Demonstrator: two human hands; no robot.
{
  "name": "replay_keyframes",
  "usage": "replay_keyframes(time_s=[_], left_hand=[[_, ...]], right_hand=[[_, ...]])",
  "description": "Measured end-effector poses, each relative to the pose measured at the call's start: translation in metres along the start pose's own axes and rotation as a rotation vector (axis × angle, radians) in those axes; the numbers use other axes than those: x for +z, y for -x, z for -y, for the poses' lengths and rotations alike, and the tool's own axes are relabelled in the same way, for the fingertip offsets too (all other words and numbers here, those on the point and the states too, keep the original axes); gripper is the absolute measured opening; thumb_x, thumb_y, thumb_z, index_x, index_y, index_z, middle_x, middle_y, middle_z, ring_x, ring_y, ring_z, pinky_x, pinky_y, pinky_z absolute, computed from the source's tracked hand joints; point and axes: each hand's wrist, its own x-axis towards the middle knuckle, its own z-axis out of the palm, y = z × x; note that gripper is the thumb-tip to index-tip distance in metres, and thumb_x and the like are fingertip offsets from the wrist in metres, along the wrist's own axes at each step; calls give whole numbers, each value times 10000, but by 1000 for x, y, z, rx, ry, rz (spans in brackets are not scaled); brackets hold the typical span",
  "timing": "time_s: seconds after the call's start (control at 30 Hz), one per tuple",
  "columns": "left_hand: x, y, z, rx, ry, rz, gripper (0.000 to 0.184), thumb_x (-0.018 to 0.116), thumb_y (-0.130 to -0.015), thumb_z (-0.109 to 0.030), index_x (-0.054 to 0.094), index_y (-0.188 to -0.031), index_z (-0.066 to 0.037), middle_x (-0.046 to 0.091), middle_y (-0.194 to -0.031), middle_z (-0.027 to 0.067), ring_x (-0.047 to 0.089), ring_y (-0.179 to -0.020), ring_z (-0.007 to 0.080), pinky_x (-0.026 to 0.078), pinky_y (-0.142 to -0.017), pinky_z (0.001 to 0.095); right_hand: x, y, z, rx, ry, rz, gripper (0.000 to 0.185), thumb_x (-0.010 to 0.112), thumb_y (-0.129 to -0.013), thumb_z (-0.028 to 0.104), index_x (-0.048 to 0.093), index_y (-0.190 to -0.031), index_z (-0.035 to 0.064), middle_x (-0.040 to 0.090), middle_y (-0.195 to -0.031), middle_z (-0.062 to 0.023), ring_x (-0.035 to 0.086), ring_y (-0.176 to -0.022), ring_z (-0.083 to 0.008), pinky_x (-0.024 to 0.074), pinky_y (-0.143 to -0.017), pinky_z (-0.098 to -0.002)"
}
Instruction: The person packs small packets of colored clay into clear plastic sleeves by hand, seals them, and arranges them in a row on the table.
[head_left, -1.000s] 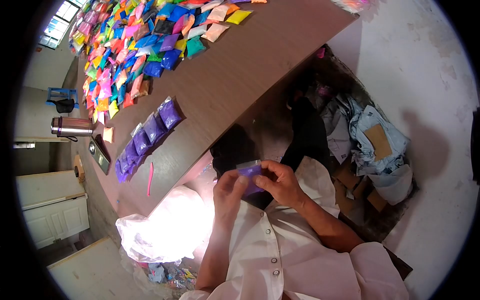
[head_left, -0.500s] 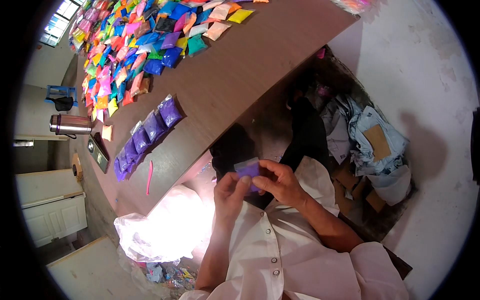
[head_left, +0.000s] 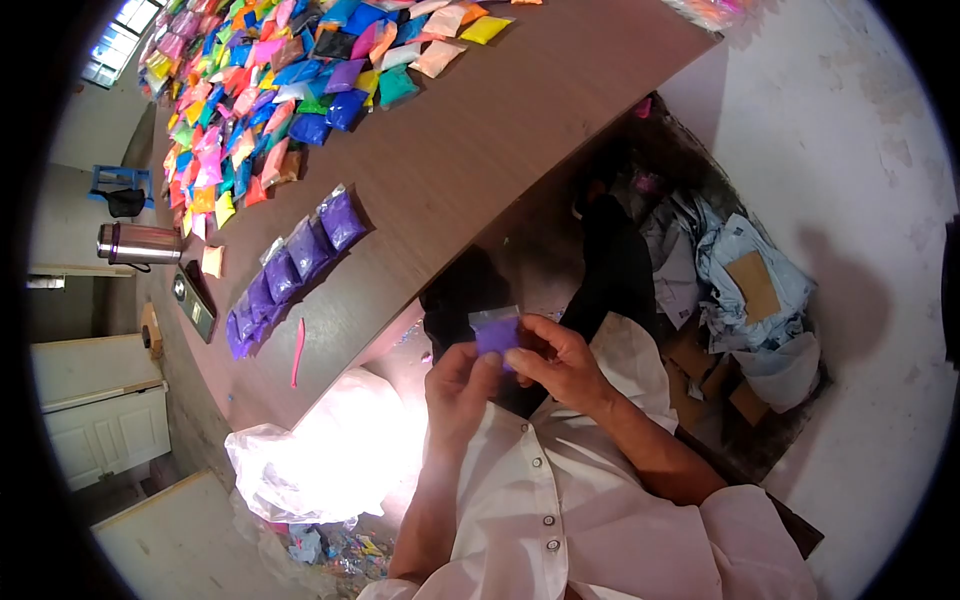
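Observation:
Above my lap, both hands grip a small clear plastic bag of purple material [head_left: 496, 334], its empty top edge pointing away from me. My left hand [head_left: 462, 385] pinches the bag's lower left side with the thumb on its face. On the right side, my right hand [head_left: 562, 368] holds it between thumb and fingers, the thumb tip close to the left thumb. To the left on the table lies an overlapping row of purple bags [head_left: 281, 272]. A pink plastic tool [head_left: 298, 353] rests near that row.
A large heap of colourful bags [head_left: 270, 90] covers the far part of the brown table [head_left: 480, 150]. A steel thermos [head_left: 140, 244] and a dark flat device [head_left: 195, 302] are at its left. Crumpled plastic [head_left: 320, 450] hangs by the near edge; packaging waste [head_left: 760, 285] lies right.
The purple bag has tipped so that more of its face and its clear top show. Both thumbs have shifted slightly lower on it. The table items stay as they were.

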Motion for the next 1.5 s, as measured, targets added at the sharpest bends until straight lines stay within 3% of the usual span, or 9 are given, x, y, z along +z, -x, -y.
replay_keyframes(time_s=[0.27, 0.33, 0.57, 0.63, 0.7, 1.07, 1.23, 1.5], left_hand=[[6, 2, 1, -46, 88, -53, 213, 694, -995, -156, 675, -1115, 18, 710, -899, 55, 657, -749, 112, 564, -688, 264], [4, 2, 5, -54, 89, -15, 210, 680, -998, -136, 670, -1149, 10, 728, -982, 62, 659, -785, 103, 554, -710, 257], [3, 5, 2, -60, 26, 1, 201, 692, -985, -115, 674, -1138, 14, 728, -973, 62, 670, -818, 116, 558, -712, 263], [8, 6, 1, -38, 23, -17, 240, 726, -973, -142, 659, -1144, 13, 713, -900, 58, 671, -764, 126, 571, -721, 268], [16, 7, 1, -34, 60, 0, 240, 731, -969, -134, 654, -1141, 16, 712, -899, 58, 669, -763, 126, 569, -725, 268], [20, 9, -5, -69, -42, -20, 193, 755, -947, -104, 650, -1050, 21, 714, -870, 67, 652, -723, 111, 539, -655, 244], [19, 14, -13, -4, -25, -34, 250, 728, -953, -120, 669, -1136, 40, 718, -900, 53, 646, -782, 91, 526, -717, 239], [7, 17, -8, 55, -93, -31, 172, 699, -977, -110, 700, -1072, 33, 721, -913, 45, 644, -804, 84, 525, -739, 233]], right_hand=[[0, -2, 0, 5, 15, -71, 362, 702, -970, 114, 614, -1303, 1, 638, -880, -8, 581, -683, -62, 521, -626, -224], [1, -2, -1, 2, 0, -77, 355, 704, -970, 116, 619, -1295, 1, 638, -884, -8, 581, -682, -62, 520, -620, -221], [0, 0, 8, -71, 62, -79, 263, 706, -971, 144, 673, -1194, 9, 642, -878, 6, 583, -770, -55, 498, -701, -221], [-1, 0, 8, -54, 97, -88, 232, 704, -973, 144, 685, -1160, 9, 643, -877, 11, 582, -786, -53, 492, -717, -221], [0, -1, 5, -48, 72, -133, 195, 686, -964, 128, 685, -1096, -15, 693, -959, -21, 632, -862, -73, 532, -795, -253], [0, 3, -7, -91, 40, -54, 257, 679, -985, 126, 669, -1196, -20, 693, -977, -23, 637, -852, -76, 535, -793, -239], [-2, 4, -12, -166, 77, -85, 257, 687, -988, 105, 682, -1214, -19, 696, -1016, -16, 629, -867, -70, 530, -812, -235], [2, 13, -4, -146, 34, -9, 245, 693, -985, 110, 698, -1201, -6, 710, -1006, -5, 633, -883, -56, 522, -805, -219]])
